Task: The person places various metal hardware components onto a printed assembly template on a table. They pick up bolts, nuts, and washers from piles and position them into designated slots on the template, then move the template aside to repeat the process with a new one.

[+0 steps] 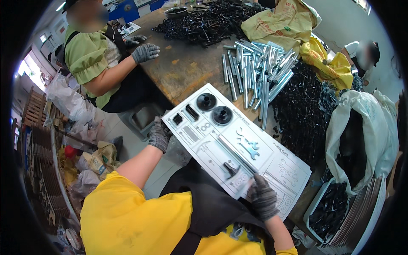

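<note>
A white printed card [272, 148] with outlines of parts lies tilted before me, overlapping the table corner. My left hand [159, 135], in a grey glove, is closed on its left edge. On the card sit two round black discs [206, 101], a square black piece [177, 119], a black rectangular piece [192, 112], silver open-ended wrenches [248, 146], a slim metal rod [238, 154] and a small black bracket-like piece [230, 169]. My gloved right hand [263, 198] is over the lower edge with curled fingers at the rod's near end; what they grip is hidden.
Silver metal tubes [250, 70] are heaped on the table [170, 70] beyond the card. Black parts [297, 102] pile up to the right, beside a white sack [361, 127] and a bin [314, 212]. Across the left corner sits a co-worker [95, 63] in grey gloves.
</note>
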{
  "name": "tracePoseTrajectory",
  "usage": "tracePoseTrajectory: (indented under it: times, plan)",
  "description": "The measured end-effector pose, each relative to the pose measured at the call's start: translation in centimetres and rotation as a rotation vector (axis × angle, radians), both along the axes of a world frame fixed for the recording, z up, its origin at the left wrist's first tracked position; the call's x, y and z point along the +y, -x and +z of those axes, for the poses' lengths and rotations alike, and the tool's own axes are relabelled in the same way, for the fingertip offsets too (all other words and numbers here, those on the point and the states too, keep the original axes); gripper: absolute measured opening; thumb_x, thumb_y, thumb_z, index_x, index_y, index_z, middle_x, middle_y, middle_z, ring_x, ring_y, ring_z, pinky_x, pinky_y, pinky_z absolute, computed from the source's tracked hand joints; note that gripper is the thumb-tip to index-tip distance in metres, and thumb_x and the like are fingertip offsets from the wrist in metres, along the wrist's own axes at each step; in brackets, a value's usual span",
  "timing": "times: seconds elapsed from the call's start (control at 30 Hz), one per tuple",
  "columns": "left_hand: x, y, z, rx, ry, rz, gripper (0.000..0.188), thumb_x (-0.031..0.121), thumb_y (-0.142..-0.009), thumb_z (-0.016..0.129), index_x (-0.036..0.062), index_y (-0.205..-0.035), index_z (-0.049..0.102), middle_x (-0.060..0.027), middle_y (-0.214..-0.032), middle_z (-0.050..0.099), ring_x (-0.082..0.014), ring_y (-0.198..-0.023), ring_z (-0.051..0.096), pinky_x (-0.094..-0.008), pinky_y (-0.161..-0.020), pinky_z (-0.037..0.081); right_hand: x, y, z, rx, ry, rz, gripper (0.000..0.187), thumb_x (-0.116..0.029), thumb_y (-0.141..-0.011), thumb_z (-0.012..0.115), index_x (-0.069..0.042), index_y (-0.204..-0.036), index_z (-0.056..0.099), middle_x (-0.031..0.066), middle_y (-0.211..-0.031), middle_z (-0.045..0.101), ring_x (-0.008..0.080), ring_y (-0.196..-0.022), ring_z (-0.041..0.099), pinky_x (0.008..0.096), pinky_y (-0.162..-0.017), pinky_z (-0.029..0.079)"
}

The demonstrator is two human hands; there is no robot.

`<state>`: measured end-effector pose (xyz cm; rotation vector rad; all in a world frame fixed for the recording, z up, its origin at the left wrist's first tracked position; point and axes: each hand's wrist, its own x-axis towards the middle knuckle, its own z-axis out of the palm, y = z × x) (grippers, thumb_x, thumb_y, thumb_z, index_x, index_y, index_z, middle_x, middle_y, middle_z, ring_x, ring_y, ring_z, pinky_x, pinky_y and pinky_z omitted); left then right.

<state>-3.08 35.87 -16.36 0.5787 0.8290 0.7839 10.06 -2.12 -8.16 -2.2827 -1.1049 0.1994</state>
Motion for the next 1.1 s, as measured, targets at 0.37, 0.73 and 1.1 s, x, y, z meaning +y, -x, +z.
tracePoseTrajectory:
  times: [0.37, 0.73, 1.1]
  plan:
    - [-1.8, -4.3, -2.7, -0.219, 0.164, 0.117, 0.052, 0.042, -0.091, 0.03, 0.0059, -0.126, 0.041, -0.0114, -0.125, 0.047, -0.0288, -0.111, 0.045, -0.04, -0.096, 0.035, 11.0, -2.5, -7.3, 0.008, 0.259, 0.26, 0.035, -0.023, -0.084, 0.042, -0.005, -0.113, 0.049, 0.0194, -0.117, 0.049, 0.0369, -0.106, 0.049, 0.0436, -0.09, 0.04]
    - [2.7, -4.6, -0.8, -0.224, 0.628, -0.241, 0.043, 0.025, -0.087, 0.04, 0.0047, -0.125, 0.038, -0.0119, -0.131, 0.038, -0.0275, -0.119, 0.038, -0.04, -0.098, 0.032, 16.1, -13.6, 0.6, -0.172, -0.05, 0.004, 0.038, -0.023, -0.073, 0.06, -0.01, -0.107, 0.05, 0.015, -0.092, 0.057, 0.0317, -0.084, 0.056, 0.0396, -0.074, 0.046]
    - [4.4, -6.0, 3.4, 0.2, 1.794, -0.594, 0.043, 0.026, -0.086, 0.037, 0.0053, -0.124, 0.038, -0.0119, -0.132, 0.035, -0.0229, -0.126, 0.028, -0.0367, -0.102, 0.025, 17.4, -18.1, -0.1, 0.104, 0.317, -0.403, 0.048, -0.036, -0.075, 0.058, -0.015, -0.116, 0.046, 0.0149, -0.102, 0.059, 0.0314, -0.097, 0.056, 0.0398, -0.083, 0.044]
